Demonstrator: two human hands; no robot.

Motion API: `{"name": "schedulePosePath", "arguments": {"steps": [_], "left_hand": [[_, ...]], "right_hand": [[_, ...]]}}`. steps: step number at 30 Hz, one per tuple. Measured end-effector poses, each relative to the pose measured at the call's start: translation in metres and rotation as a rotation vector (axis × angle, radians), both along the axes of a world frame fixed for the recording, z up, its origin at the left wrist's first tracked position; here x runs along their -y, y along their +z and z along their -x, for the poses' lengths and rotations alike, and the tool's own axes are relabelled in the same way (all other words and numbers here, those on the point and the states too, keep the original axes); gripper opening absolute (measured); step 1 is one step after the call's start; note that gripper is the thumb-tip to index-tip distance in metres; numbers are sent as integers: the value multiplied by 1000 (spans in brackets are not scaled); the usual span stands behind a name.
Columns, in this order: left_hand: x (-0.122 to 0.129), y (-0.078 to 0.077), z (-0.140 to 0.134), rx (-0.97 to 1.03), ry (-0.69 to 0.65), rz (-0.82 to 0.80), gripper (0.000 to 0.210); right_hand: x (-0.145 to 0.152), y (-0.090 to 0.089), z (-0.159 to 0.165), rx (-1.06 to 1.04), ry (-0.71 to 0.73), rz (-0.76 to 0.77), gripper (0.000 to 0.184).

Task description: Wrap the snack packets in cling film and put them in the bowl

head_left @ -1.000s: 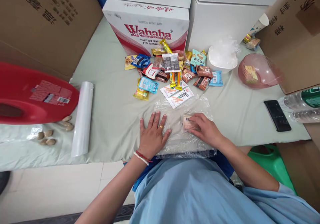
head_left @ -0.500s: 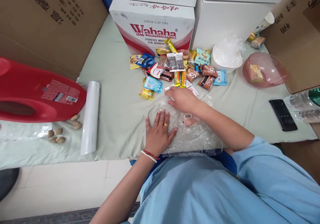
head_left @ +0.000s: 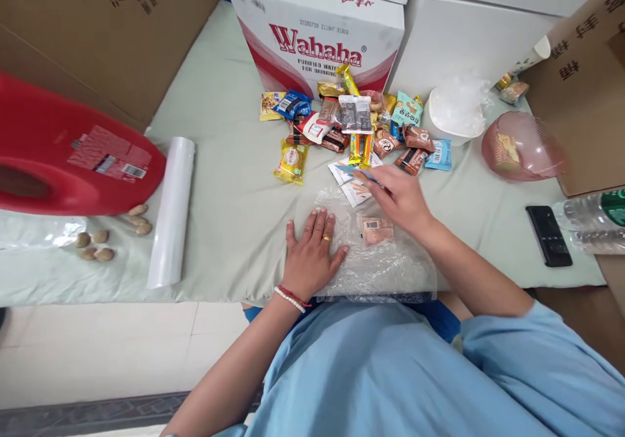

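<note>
My left hand (head_left: 312, 254) lies flat with fingers spread on the left part of a clear plastic sheet (head_left: 351, 274). A pinkish snack packet (head_left: 375, 230) with a barcode rests on that sheet, to the right of the hand. My right hand (head_left: 398, 196) is closed on a light blue snack packet (head_left: 359, 172), mostly hidden and blurred by the fingers. White printed packets (head_left: 355, 193) lie just under and beside it. Beyond them is a pile of wrapped snacks (head_left: 355, 114), and a yellow packet (head_left: 291, 162) sits apart at its near left.
At the left are a plastic roll (head_left: 170, 212), a red jug (head_left: 73, 150) and several walnut-like brown balls (head_left: 100, 236). A Wahaba-type water carton (head_left: 317, 33) stands behind the pile. To the right are a white bowl (head_left: 454, 127), a pink bowl (head_left: 527, 147), a phone (head_left: 549, 236) and bottles (head_left: 590, 212).
My right hand has taken the light blue packet off the yellow one and carried it right, toward the sheet. My left hand stays flat. The view has shifted slightly.
</note>
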State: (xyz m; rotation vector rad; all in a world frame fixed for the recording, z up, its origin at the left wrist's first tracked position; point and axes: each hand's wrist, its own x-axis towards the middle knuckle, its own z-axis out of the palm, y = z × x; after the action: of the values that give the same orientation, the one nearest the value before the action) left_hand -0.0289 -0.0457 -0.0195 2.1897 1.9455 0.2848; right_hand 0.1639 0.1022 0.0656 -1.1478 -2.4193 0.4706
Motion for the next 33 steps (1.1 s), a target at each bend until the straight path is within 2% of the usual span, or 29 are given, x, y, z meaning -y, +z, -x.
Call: {"name": "schedulePosePath", "arguments": {"steps": [2,4,6,8,11,15,17,20,29,33], "left_hand": [[0,0,0,5,-5,-1,73],[0,-1,0,3,-8,-2,73],[0,-1,0,-5,-8,-9,73],[-1,-1,0,-20,-8,-13,72],[-1,0,-1,-47,-9,-6,72],[-1,0,-2,-69,-5,-1,72],[-2,0,-2,-75,-1,-5,71],[-2,0,-2,-82,-3,-10,71],[-1,-3,-3,-123,1,-12,72],[-1,-3,-3,-124,3,-10,71]], "right_hand": [[33,2,-36,75,-104,-40,39],[61,-5,-57,245,-174,-34,39],[80,-18,-63,426,-149,30,39],[89,-28,-62,519,-46,107,41],[86,-32,-60,419,62,174,48],[65,-25,-65,230,60,214,51],[54,-25,-65,230,120,279,57],[45,-27,-63,274,163,334,55],[76,-34,-54,379,78,288,56],[78,-35,-52,373,30,304,57]]}}
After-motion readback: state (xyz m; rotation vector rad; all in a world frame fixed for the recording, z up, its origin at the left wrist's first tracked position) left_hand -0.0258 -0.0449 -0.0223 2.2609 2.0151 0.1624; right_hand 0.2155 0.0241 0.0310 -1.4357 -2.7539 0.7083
